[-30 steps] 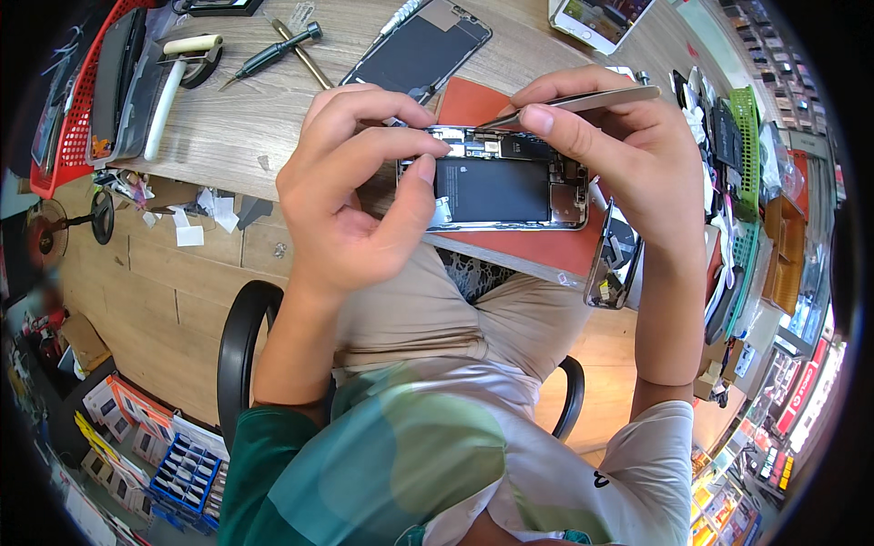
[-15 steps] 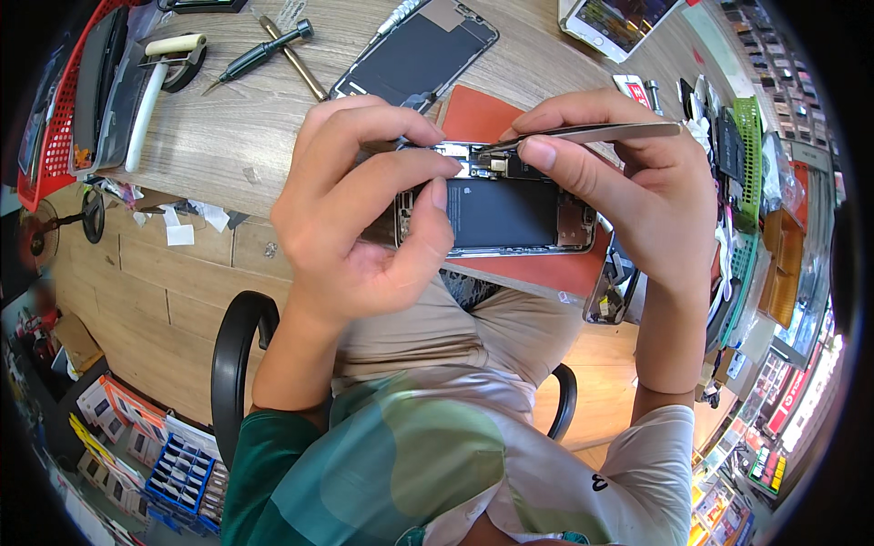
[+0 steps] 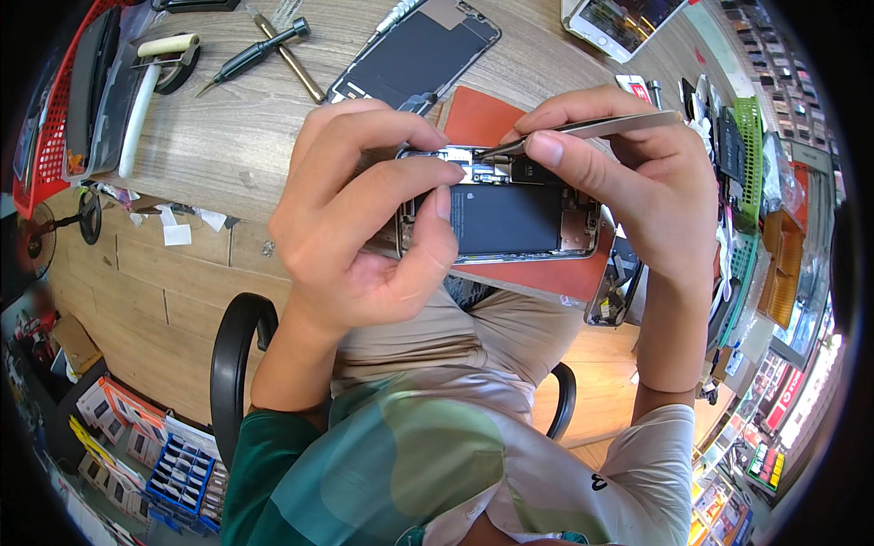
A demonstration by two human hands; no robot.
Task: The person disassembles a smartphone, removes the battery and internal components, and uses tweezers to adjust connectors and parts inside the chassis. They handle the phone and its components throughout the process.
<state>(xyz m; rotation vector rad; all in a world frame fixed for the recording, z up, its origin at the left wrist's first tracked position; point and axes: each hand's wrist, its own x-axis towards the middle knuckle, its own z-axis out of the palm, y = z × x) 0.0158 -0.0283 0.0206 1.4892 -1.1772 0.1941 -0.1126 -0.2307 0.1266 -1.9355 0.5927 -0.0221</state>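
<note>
An opened phone [image 3: 510, 218] with its dark battery exposed lies over a reddish-brown mat [image 3: 528, 273]. My left hand [image 3: 364, 209] is curled around the phone's left end, fingertips resting on its upper inner parts. My right hand [image 3: 628, 182] pinches steel tweezers [image 3: 601, 127], whose tip is down among the small parts along the phone's upper edge. Behind the hands lies a detached dark screen panel [image 3: 410, 59]. Partly behind my right forearm is another opened phone housing [image 3: 605, 291].
Screwdrivers [image 3: 255, 59], a white-handled roller [image 3: 141, 109] and a red basket [image 3: 50, 127] are at left on the wooden bench [image 3: 209, 155]. A white phone [image 3: 619, 23] sits at the back; green baskets [image 3: 746, 164] stand right. A black chair armrest [image 3: 237, 355] is below the bench.
The whole view has shifted downward over the last second, bench and chair included. The hands stay on the phone, with the tweezers' tip still in its upper parts.
</note>
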